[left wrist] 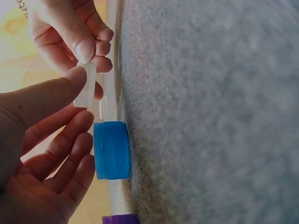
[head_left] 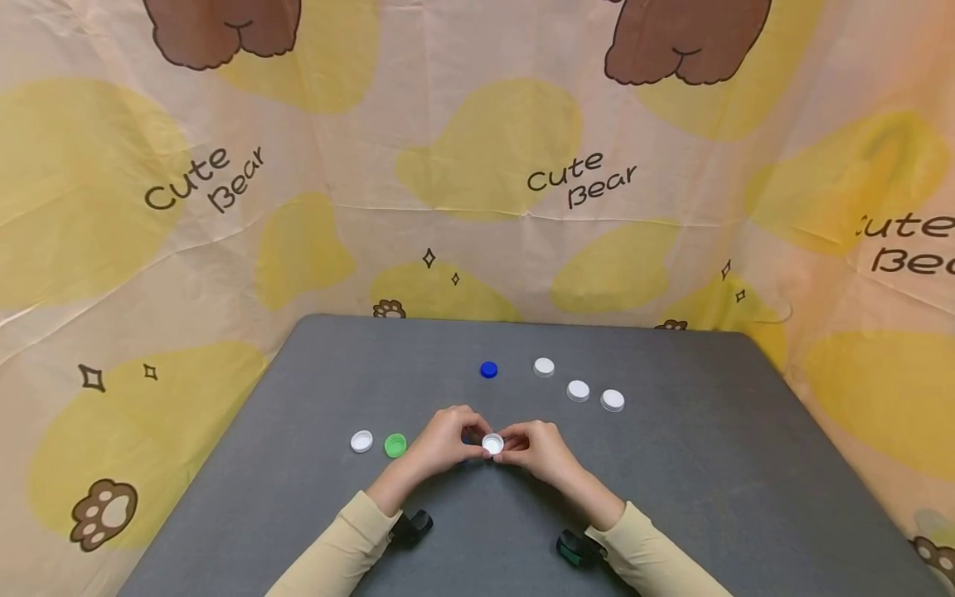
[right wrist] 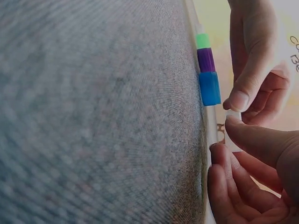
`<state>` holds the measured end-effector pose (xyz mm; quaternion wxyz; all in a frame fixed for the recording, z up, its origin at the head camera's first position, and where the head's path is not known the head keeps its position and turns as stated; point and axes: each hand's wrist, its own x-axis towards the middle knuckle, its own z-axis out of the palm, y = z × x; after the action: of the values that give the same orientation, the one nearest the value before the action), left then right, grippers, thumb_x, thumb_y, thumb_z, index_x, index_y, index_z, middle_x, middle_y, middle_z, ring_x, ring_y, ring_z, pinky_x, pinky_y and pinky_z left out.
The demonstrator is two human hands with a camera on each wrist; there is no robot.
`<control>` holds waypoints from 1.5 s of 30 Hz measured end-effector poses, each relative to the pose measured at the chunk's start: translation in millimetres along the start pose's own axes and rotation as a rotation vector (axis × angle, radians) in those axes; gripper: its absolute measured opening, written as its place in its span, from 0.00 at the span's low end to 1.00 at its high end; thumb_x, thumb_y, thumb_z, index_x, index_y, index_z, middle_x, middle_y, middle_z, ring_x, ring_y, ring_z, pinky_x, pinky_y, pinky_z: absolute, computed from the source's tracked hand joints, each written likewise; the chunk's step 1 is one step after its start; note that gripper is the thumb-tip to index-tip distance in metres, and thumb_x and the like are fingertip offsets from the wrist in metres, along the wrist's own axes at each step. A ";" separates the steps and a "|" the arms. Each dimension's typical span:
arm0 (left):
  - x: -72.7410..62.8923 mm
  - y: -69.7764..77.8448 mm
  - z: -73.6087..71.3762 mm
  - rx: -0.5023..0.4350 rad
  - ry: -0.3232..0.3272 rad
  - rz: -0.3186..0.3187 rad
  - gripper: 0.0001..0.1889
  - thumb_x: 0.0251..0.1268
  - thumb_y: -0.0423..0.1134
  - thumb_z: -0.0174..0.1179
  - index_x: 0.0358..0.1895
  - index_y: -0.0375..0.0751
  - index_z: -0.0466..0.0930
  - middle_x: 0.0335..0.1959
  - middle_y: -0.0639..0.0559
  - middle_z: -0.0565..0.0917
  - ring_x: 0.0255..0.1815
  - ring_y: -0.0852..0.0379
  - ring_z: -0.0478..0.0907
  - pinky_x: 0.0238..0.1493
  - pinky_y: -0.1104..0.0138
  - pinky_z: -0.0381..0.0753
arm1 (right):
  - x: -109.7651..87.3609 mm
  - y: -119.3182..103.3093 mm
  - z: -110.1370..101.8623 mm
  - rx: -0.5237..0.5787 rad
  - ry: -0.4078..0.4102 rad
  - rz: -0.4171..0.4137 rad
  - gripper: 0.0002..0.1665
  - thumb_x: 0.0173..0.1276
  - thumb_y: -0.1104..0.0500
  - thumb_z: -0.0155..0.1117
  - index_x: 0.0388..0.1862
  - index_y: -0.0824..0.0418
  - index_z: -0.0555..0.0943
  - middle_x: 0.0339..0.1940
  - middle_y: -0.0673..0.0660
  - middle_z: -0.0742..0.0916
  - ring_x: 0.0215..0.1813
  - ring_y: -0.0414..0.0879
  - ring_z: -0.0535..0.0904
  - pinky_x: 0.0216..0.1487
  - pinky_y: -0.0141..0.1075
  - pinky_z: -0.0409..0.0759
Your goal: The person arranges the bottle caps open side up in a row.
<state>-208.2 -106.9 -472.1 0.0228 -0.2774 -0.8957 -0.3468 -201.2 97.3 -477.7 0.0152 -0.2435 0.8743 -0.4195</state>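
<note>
Over the table (head_left: 671, 481), the left hand (head_left: 444, 438) and right hand (head_left: 545, 449) together pinch a white cap (head_left: 492, 444) between thumb and fingers. Beside the left hand sits a light blue cap (left wrist: 112, 150); farther left, a purple cap (right wrist: 206, 60), a green cap (head_left: 395, 445) and another white cap (head_left: 361, 441). Far off, a dark blue cap (head_left: 488, 370) lies left of three white caps (head_left: 578, 390).

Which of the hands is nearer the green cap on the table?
The left hand. It is to the right of the green cap, pinching one side of a white cap; the right hand pinches that cap's other side, farther right.
</note>
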 end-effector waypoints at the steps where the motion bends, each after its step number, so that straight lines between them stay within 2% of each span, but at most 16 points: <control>1: 0.3 -0.3 0.0 0.008 -0.003 0.002 0.10 0.47 0.42 0.74 0.35 0.49 0.86 0.31 0.55 0.82 0.35 0.58 0.79 0.37 0.71 0.74 | 0.2 0.5 0.1 -0.004 -0.002 -0.003 0.15 0.51 0.56 0.76 0.38 0.60 0.87 0.26 0.50 0.88 0.27 0.36 0.81 0.28 0.26 0.75; 11: 2.1 -2.5 -0.8 0.014 -0.056 -0.001 0.11 0.48 0.42 0.73 0.36 0.48 0.86 0.32 0.55 0.83 0.37 0.59 0.79 0.39 0.69 0.74 | 3.0 3.5 1.2 -0.041 -0.028 -0.024 0.13 0.51 0.56 0.76 0.36 0.59 0.87 0.24 0.47 0.86 0.25 0.30 0.75 0.28 0.25 0.74; 18: 2.7 -3.9 -1.0 0.027 -0.084 0.012 0.11 0.48 0.43 0.73 0.36 0.47 0.86 0.32 0.56 0.84 0.37 0.59 0.77 0.40 0.69 0.72 | 3.7 5.0 1.7 -0.030 -0.063 -0.019 0.13 0.51 0.57 0.76 0.36 0.61 0.87 0.24 0.49 0.86 0.25 0.30 0.76 0.27 0.25 0.75; 26: 1.3 -3.6 -3.0 -0.020 -0.120 0.003 0.11 0.49 0.40 0.73 0.37 0.45 0.86 0.33 0.54 0.83 0.38 0.56 0.79 0.40 0.67 0.76 | 5.3 3.5 2.0 0.012 -0.084 -0.007 0.15 0.51 0.59 0.76 0.37 0.63 0.86 0.24 0.51 0.86 0.25 0.31 0.77 0.27 0.24 0.75; 34: 1.4 -4.3 -3.5 -0.030 -0.126 0.005 0.11 0.49 0.40 0.73 0.37 0.45 0.87 0.33 0.53 0.83 0.37 0.56 0.79 0.40 0.64 0.78 | 6.7 4.1 1.1 0.010 -0.088 0.009 0.15 0.51 0.59 0.77 0.37 0.61 0.85 0.24 0.50 0.86 0.24 0.31 0.77 0.27 0.25 0.75; 45: 3.4 -6.0 -2.8 -0.028 -0.137 -0.026 0.12 0.48 0.41 0.73 0.38 0.46 0.87 0.33 0.55 0.83 0.38 0.58 0.79 0.40 0.69 0.76 | 9.3 5.4 -1.9 0.033 -0.124 0.018 0.16 0.50 0.59 0.77 0.39 0.62 0.85 0.26 0.52 0.87 0.27 0.35 0.80 0.28 0.25 0.76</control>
<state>-214.6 -110.7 -472.8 -0.0470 -0.2894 -0.8937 -0.3397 -212.1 97.4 -478.8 0.0772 -0.2609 0.8669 -0.4178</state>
